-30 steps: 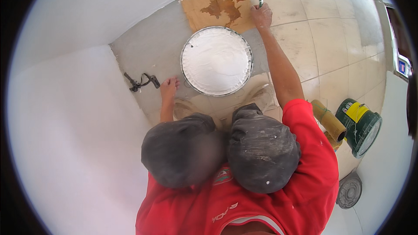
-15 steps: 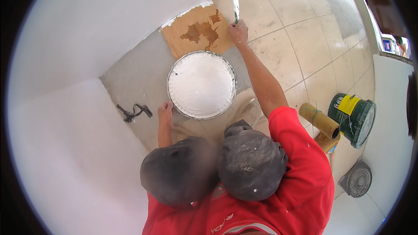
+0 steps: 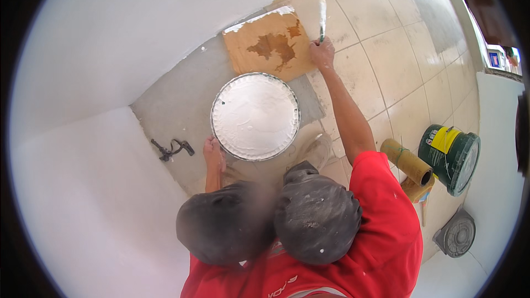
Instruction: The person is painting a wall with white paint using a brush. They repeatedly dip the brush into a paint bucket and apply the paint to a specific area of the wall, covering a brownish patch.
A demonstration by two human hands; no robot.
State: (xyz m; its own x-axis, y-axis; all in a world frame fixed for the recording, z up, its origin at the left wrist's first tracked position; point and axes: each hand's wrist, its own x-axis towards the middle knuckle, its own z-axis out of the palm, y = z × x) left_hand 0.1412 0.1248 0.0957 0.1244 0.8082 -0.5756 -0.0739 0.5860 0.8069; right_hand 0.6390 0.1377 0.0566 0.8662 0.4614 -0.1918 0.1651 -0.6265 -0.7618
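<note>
R hand [image 3: 323, 53] w/ white-coated tool [image 3: 322, 17], long axis fore-aft, tip fwd.

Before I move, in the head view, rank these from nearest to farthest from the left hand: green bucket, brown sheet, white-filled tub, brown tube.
From the left hand:
1. White-filled tub: beside it, upper right.
2. Brown sheet: beyond the tub.
3. Brown tube: far to the right.
4. Green bucket: just right of the tube.
</note>
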